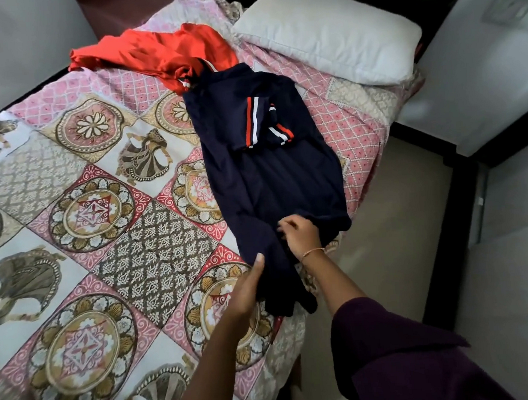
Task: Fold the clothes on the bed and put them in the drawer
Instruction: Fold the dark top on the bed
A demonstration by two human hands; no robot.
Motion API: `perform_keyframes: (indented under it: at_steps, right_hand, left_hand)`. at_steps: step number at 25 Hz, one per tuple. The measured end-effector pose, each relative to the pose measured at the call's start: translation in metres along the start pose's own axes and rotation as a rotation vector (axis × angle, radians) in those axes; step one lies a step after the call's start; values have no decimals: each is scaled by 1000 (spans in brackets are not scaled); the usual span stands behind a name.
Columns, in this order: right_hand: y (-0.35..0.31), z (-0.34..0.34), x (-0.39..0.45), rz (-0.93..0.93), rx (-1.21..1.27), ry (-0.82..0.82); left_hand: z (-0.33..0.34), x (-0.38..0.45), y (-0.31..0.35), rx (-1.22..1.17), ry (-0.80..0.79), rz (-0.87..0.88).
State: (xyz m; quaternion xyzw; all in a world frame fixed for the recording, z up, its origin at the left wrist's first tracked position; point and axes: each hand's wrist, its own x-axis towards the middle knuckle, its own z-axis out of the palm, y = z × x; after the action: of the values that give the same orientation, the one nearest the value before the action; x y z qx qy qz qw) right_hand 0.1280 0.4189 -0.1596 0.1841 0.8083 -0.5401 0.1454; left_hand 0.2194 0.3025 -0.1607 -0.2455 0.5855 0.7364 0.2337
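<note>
Navy t-shirt [270,180] lies lengthwise on patterned bedspread [101,211], sleeves with red-white stripes folded in over chest. Left hand [247,290] grips hem edge near bed's side, thumb on top. Right hand [299,233] pinches hem fabric – bracelet at wrist. Orange garment [158,52] crumpled beyond collar, touching it. White pillow [329,32] at head.

A navy shirt [270,180] with red-and-white striped sleeves (both folded inward) lies lengthwise near the bed's [101,211] edge; a crumpled red garment [165,52] touches its far end.
</note>
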Motion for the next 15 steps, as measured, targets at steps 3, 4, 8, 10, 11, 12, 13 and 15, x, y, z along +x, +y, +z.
perform_keyframes:
  at_steps: [3,4,8,10,11,12,13,15]
  right_hand:
    - [15,-22,8,-48,-388,594]
    - [19,-32,13,69,-399,621]
    - [46,-56,41,299,-229,394]
    - [53,-63,44,267,-222,435]
    - [53,-67,41,240,-169,464]
    - [52,-71,38,209,-38,493]
    - [49,-76,35,180,145,528]
    - [45,-87,36,213,399,578]
  left_hand:
    - [8,13,-7,401,322,147]
    - [9,16,-5,379,346,193]
    - [14,14,13,-61,207,245]
    - [11,15,11,-81,182,243]
    - [11,15,9,-94,161,227]
    - [10,15,8,-115,143,190]
    - [11,12,10,-156,115,134]
    - [12,7,13,-172,54,-30]
